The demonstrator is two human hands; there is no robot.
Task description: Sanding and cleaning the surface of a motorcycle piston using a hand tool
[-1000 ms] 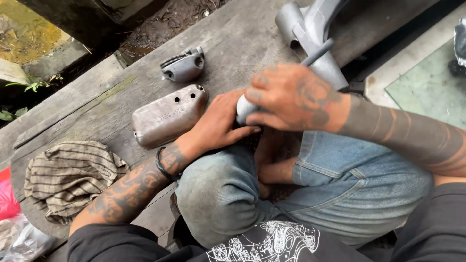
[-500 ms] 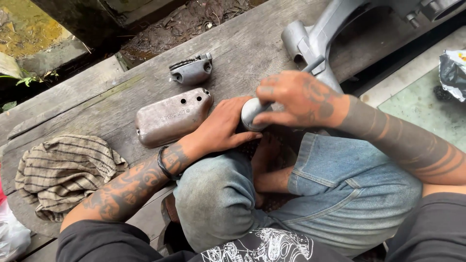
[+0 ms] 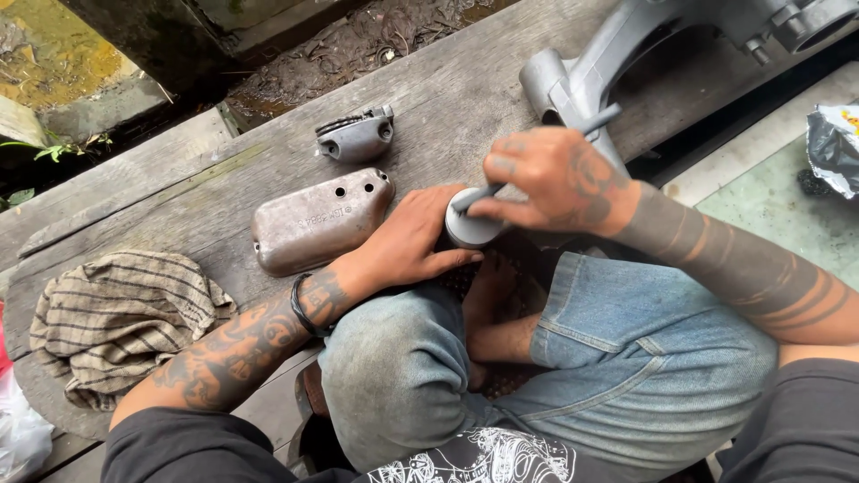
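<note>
My left hand [image 3: 410, 243] wraps around a small round grey can [image 3: 472, 228] resting on the wooden planks in front of my knees. Just above the can, my right hand [image 3: 552, 181] grips a thin grey handled tool [image 3: 598, 118] whose tip points down into the can's top. The rest of the can is hidden behind my fingers. Both forearms are tattooed, and a black band sits on my left wrist.
A rounded metal engine cover [image 3: 319, 221] lies left of the can, with a smaller metal part [image 3: 357, 137] behind it. A large grey engine casing [image 3: 626, 45] stands at the back right. A striped rag [image 3: 116, 317] lies at left, crumpled foil [image 3: 834, 143] at right.
The view has shifted slightly, so the objects sit lower and more to the right. My right hand has lifted a little, showing the tool's handle above the can. My left hand stays on the can.
</note>
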